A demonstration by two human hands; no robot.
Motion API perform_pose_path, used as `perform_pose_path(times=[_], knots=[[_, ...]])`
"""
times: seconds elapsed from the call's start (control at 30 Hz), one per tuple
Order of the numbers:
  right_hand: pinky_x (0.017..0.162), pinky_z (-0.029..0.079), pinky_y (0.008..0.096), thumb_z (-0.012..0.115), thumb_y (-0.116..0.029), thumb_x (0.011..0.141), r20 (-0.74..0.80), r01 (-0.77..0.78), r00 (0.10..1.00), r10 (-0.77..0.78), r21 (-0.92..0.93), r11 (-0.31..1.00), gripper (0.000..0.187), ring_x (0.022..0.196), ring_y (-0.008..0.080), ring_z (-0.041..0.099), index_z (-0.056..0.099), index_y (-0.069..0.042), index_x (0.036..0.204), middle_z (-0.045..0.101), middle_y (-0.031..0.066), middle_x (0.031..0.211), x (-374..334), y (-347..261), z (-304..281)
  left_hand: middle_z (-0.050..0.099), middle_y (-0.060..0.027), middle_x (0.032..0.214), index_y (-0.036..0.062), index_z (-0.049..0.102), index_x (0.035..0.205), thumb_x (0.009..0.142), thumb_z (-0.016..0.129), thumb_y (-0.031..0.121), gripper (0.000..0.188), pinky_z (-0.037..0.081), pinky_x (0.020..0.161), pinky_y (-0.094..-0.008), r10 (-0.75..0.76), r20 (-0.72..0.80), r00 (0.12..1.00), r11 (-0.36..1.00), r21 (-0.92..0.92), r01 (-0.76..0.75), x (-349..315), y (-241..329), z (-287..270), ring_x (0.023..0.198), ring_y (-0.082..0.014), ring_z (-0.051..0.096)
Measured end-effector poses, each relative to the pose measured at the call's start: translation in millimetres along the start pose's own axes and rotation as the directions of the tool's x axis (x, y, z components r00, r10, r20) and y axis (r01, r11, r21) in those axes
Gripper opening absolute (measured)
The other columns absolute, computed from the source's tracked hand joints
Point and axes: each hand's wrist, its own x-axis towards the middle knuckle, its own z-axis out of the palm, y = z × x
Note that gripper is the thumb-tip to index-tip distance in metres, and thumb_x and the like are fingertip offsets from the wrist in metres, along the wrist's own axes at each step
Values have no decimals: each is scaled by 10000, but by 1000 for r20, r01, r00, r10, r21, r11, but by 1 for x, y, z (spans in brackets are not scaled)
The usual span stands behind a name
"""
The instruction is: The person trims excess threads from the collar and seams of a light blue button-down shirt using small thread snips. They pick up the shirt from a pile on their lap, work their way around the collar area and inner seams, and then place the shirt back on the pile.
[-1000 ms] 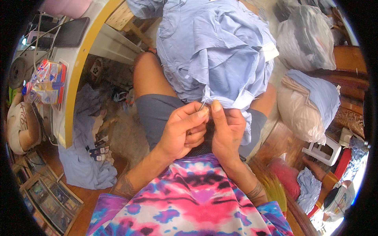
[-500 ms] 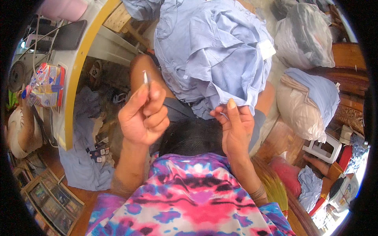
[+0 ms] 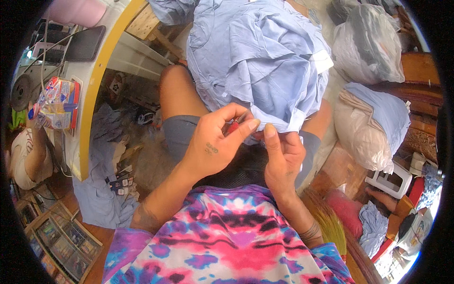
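While your right hand [image 3: 283, 156] pinches the near edge of the pale-blue garment [image 3: 269, 61], your left hand [image 3: 213, 139], just beside it, clamps a red tool [image 3: 232, 127]

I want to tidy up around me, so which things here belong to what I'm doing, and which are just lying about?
In use:
Light-blue cloth, edge pinched in your right hand
Small red-and-metal tool, in your left hand

Apparently just lying about:
Stuffed translucent bag
Plastic-wrapped bundle
Pink container
Dark flat rectangular object
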Motion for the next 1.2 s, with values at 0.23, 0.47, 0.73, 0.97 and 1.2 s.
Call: perform_pose_path(times=[0.23,0.47,0.73,0.97,1.2], knots=[[813,554,314,640,-176,1031,-13,-151,988,156,168,974,224,863,175,696,655,41,1085,731,134,965,2,4,-5,533,53,688,47,656,1042,995,676,178,140,247,401,-203,-147,-140,979,947,-306,98,-4,2,-10,462,10,368],[833,546,310,633,-167,1035,26,-159,987,157,219,963,208,898,164,684,654,33,1089,715,113,1005,0,3,0,621,12,936,9,682,990,941,723,70,89,395,608,-183,159,-17,987,986,47,-158,4,-9,2,743,-9,516],[826,546,316,648,-206,1030,32,-224,973,230,387,894,232,886,171,682,656,20,1081,719,114,1002,2,1,0,594,-8,873,2,650,942,984,677,117,125,419,681,-220,-15,-216,976,999,44,26,-2,-13,1,757,-65,514],[820,540,305,649,-198,1030,25,-158,987,156,174,972,232,870,152,671,664,31,1063,719,110,971,-1,4,-3,701,-70,939,-7,734,1009,890,735,22,123,471,630,-266,350,-41,936,895,310,-321,-5,16,-12,756,-125,621],[796,520,262,661,-96,1013,24,-6,1000,7,-55,998,149,873,103,641,668,53,1024,714,79,953,0,0,-3,694,-123,907,-21,726,964,780,732,-39,186,527,661,-297,409,89,908,808,428,-405,-1,16,-11,761,-206,685]])
